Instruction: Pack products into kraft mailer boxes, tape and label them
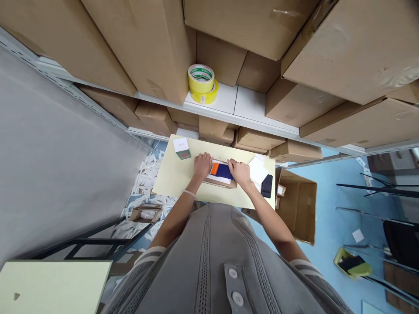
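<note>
A small open cardboard box (pixel 220 183) lies on the pale yellow table in front of me. Inside it is a flat dark blue and orange pack (pixel 224 170), with something white along its near side. My left hand (pixel 203 165) is closed over the box's left end, fingers curled at the far edge. At the opposite end, my right hand (pixel 240 171) also grips the box, its fingertips beside the blue part of the pack. Both palms are hidden from view. White papers (pixel 258 170) and a black phone (pixel 266 186) lie to the right of my right hand.
A white and green carton (pixel 182 148) stands on the table's (pixel 166 174) left. Yellow tape rolls (pixel 202 83) sit on the shelf (pixel 222 98) among large cardboard boxes. On the floor are an open carton (pixel 299 205) at right and paper scraps (pixel 144 179) at left.
</note>
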`<state>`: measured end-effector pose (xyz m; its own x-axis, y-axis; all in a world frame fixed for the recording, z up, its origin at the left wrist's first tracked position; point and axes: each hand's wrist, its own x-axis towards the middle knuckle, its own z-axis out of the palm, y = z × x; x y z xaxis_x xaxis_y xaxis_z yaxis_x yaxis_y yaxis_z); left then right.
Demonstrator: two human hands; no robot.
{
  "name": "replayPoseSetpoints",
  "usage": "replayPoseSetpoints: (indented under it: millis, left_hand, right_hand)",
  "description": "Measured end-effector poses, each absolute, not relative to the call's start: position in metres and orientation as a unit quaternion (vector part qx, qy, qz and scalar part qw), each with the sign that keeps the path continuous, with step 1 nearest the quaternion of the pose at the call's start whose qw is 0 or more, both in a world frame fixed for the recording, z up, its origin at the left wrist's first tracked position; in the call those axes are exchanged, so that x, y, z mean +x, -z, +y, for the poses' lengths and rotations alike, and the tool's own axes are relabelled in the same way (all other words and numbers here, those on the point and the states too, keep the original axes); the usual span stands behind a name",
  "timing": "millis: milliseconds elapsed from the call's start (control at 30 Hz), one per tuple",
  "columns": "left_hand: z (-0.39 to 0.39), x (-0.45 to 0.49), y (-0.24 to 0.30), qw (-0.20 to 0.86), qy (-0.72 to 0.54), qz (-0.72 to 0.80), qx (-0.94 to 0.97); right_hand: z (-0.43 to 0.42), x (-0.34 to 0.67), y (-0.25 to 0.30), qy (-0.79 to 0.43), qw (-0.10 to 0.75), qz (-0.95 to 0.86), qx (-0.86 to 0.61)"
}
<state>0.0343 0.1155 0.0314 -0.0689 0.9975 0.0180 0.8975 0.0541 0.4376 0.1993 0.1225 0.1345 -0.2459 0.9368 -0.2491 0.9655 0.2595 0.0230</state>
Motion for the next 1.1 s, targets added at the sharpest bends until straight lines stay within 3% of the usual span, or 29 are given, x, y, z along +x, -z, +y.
replayPoseSetpoints:
  millis: [333,533,767,967,1100]
  left_hand:
    - [0.079,0.032,0.01,0.124,-0.145,0.741,0.644]
    - [0.077,0.045,0.017,0.124,-0.158,0.734,0.648]
    - [0.078,0.047,0.02,0.143,-0.175,0.739,0.635]
    - [0.078,0.053,0.015,0.157,-0.175,0.739,0.632]
    - [0.078,0.056,0.014,0.155,-0.164,0.745,0.627]
  right_hand:
    - [0.127,0.323,-0.131,0.054,0.116,0.774,0.62]
    - [0.122,0.363,-0.097,0.056,0.128,0.807,0.573]
    - [0.126,0.438,-0.1,0.037,0.161,0.797,0.581]
    - [0.135,0.384,-0.082,0.088,0.239,0.79,0.557]
    - [0.14,0.337,-0.068,0.148,0.211,0.777,0.574]
